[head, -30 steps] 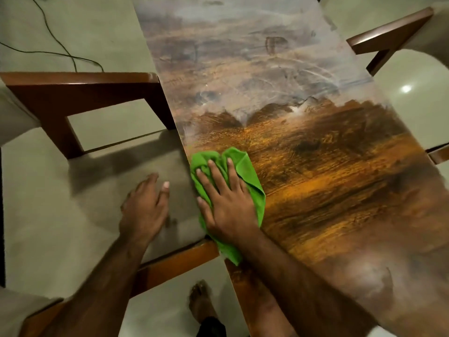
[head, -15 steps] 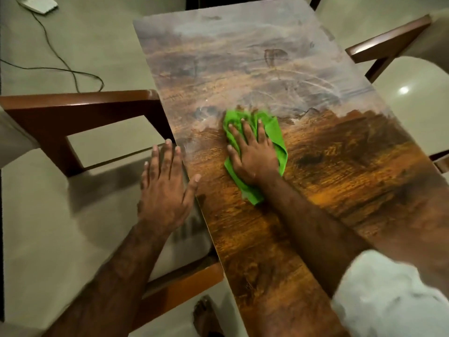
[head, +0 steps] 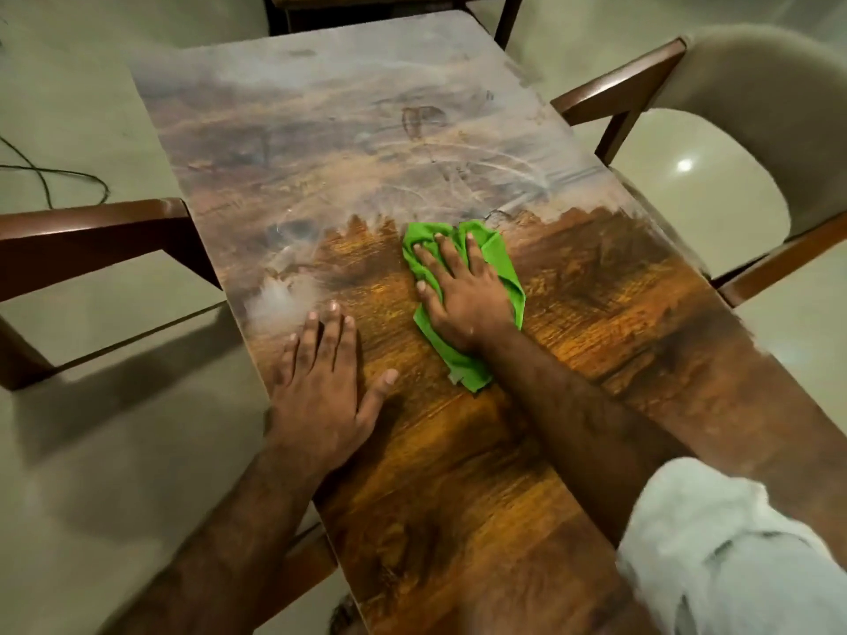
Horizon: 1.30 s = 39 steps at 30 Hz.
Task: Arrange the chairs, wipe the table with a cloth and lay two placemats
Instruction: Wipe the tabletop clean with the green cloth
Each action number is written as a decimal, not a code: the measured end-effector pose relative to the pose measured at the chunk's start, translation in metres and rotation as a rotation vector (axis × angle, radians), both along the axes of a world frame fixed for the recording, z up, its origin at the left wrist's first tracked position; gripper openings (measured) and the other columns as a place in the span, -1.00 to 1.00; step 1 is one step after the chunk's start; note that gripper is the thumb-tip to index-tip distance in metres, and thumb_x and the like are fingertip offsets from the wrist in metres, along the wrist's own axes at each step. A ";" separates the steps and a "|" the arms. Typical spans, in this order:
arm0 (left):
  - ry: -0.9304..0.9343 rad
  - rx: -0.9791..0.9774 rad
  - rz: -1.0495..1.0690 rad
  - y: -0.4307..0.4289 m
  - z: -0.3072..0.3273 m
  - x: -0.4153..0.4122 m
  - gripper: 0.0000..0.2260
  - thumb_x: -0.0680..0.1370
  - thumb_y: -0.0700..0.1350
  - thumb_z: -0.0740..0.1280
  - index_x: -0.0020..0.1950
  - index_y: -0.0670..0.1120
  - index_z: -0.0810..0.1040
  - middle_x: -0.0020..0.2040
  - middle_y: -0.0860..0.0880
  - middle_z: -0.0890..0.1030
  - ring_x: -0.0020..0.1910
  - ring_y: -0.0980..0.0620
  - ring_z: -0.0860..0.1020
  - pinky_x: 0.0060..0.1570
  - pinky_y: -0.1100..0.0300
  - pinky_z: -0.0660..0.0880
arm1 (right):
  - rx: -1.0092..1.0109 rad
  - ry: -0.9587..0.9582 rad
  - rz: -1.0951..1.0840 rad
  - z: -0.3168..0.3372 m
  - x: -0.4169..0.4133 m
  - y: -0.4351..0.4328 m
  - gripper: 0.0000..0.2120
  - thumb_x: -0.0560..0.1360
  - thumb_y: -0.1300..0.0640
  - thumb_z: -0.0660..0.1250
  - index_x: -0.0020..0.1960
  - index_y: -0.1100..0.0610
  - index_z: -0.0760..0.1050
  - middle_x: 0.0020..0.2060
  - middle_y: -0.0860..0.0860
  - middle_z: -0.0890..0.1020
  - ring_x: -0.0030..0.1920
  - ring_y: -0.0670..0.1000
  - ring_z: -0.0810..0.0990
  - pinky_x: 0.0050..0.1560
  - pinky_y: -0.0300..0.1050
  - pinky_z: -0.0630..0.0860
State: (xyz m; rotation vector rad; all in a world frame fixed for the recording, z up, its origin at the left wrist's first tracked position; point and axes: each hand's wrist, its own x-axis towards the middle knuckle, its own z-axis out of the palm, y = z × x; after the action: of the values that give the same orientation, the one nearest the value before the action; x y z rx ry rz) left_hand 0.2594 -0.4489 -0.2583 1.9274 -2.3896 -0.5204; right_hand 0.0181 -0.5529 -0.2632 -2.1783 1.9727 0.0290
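Observation:
A long wooden table (head: 458,474) runs away from me; its far half is dusty grey, its near half dark and wiped. My right hand (head: 463,295) presses flat with spread fingers on a green cloth (head: 502,263) near the middle of the table, at the edge of the dusty part. My left hand (head: 321,382) lies flat on the table near its left edge, fingers straight. Chairs stand around the table: one on the left (head: 87,249), one on the right (head: 751,112), one at the far end (head: 394,2). No placemats are in view.
A black cable (head: 55,176) lies on the pale floor at the far left. A dusty patch (head: 279,300) sits by the table's left edge, just beyond my left hand. My foot (head: 343,618) shows under the table's near edge.
My right hand slid the cloth from the table's left edge toward the middle and farther away. My left hand moved from the left chair's seat onto the table.

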 end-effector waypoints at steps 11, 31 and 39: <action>-0.080 0.004 0.052 0.013 -0.004 -0.020 -0.05 0.62 0.54 -0.29 0.82 -0.07 -0.16 0.82 -0.06 -0.25 0.80 -0.10 -0.27 0.76 -0.18 -0.21 | -0.003 -0.018 0.065 0.007 -0.094 0.216 -0.33 0.75 -0.27 0.08 0.80 -0.17 -0.01 0.80 -0.07 -0.05 0.79 0.19 -0.19 0.66 0.20 0.27; -0.137 -0.043 0.174 0.002 -0.034 -0.048 -0.11 0.63 0.53 -0.04 0.83 0.04 -0.02 0.83 0.06 -0.13 0.80 -0.15 -0.07 0.75 -0.28 -0.09 | -0.028 -0.011 -0.069 0.002 -0.361 0.057 -0.35 0.75 -0.32 -0.12 0.79 -0.20 -0.07 0.80 -0.05 0.02 0.79 0.20 -0.16 0.74 0.27 0.06; -0.093 -0.016 -0.072 -0.047 -0.004 -0.284 -0.04 0.61 0.58 -0.23 0.81 -0.03 -0.26 0.80 -0.04 -0.32 0.78 -0.08 -0.33 0.76 -0.17 -0.22 | -0.008 0.012 0.006 0.002 -0.378 0.007 -0.31 0.70 -0.35 -0.15 0.79 -0.22 -0.04 0.80 -0.01 0.03 0.78 0.26 -0.13 0.74 0.35 -0.01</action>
State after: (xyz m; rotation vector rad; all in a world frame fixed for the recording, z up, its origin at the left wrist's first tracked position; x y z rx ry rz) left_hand -0.0244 -0.4958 -0.2626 1.9063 -2.5196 -0.4223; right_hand -0.3604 -0.5454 -0.2613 -2.1937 1.9763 0.0359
